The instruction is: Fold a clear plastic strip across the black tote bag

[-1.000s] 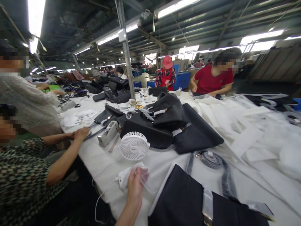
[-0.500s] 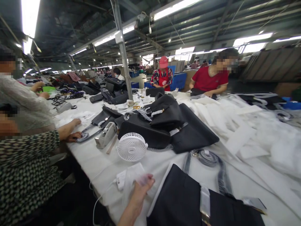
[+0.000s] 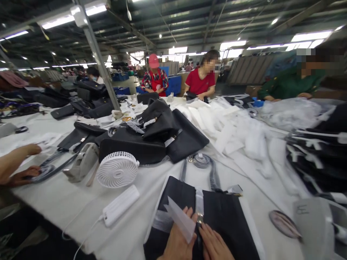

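Note:
A black handbag [image 3: 225, 213] lies flat before me, its wrapped grey strap [image 3: 200, 161] coiled beyond its top edge. Down its middle runs a film-covered tab [image 3: 199, 202] ending in a gold-coloured clasp [image 3: 200, 217]. My left hand [image 3: 177, 240] rests on the bag just left of the clasp, gripping a folded translucent sheet [image 3: 181, 220] that sticks up over the fingers. On the other side of the clasp, my right hand [image 3: 214, 243] lies with fingers stretched out on the bag, touching beside the tab. The lower edge of the view cuts off both hands.
A white fan [image 3: 118, 171], a white power bank [image 3: 121, 205] with a cord and a tape dispenser [image 3: 82, 162] stand left. Behind them are piled black bags [image 3: 132, 144]. White strips [image 3: 233, 133] lie right of these. A co-worker's hands [image 3: 27, 169] work at far left.
The view has swung right. My left hand has moved from beside the power bank onto the bag, still with the translucent sheet. My right hand has come into view on the bag.

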The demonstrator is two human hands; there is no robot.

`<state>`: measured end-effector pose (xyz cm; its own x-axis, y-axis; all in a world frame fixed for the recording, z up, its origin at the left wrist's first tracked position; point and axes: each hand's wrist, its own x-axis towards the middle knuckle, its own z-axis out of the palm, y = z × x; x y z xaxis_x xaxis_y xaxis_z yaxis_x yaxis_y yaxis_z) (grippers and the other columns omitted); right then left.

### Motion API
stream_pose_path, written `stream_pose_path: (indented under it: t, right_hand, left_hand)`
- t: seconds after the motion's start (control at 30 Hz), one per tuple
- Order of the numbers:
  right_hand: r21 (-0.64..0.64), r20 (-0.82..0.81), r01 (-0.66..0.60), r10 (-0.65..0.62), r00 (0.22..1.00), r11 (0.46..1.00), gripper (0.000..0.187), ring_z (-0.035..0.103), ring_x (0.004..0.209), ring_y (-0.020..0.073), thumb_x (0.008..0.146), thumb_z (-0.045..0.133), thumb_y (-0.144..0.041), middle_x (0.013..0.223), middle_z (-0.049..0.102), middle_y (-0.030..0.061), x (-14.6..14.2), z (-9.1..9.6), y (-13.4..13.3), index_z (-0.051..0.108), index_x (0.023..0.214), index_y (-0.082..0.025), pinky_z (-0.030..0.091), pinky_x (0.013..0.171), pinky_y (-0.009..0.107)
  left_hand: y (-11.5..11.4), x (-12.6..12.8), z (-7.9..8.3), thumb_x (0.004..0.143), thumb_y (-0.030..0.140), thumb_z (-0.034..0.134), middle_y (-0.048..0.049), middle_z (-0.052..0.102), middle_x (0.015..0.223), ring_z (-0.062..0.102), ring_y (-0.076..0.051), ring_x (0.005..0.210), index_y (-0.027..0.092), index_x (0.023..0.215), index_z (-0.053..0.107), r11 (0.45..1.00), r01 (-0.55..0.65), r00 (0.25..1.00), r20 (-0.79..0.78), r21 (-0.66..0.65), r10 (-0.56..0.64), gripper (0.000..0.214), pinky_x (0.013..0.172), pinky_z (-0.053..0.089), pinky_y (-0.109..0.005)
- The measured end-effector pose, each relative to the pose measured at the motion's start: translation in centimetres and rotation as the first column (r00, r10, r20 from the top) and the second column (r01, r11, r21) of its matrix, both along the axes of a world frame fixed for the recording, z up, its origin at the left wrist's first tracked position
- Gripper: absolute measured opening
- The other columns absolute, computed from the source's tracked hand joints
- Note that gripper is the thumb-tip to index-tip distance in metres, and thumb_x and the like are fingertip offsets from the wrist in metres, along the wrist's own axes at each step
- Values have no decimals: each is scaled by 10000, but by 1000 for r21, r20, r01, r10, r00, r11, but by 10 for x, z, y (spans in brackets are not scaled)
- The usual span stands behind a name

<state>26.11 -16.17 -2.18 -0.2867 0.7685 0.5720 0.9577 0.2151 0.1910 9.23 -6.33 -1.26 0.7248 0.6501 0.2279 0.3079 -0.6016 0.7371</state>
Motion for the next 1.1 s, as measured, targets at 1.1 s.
stream_pose_path:
  t: [1.1]
  right_hand:
    - [-78,-799,328,-256,544,941,337,669,1023,214,917,494,-193,1190,667,97,0,26,-41,553,1249,-201,574,906,305]
  left_hand:
    - [-35,43,-5,881,593,470,-113,447,1465,389,-264,1358,272,1465,286,761,47,954,-254,647,158,692,1062,279,-485]
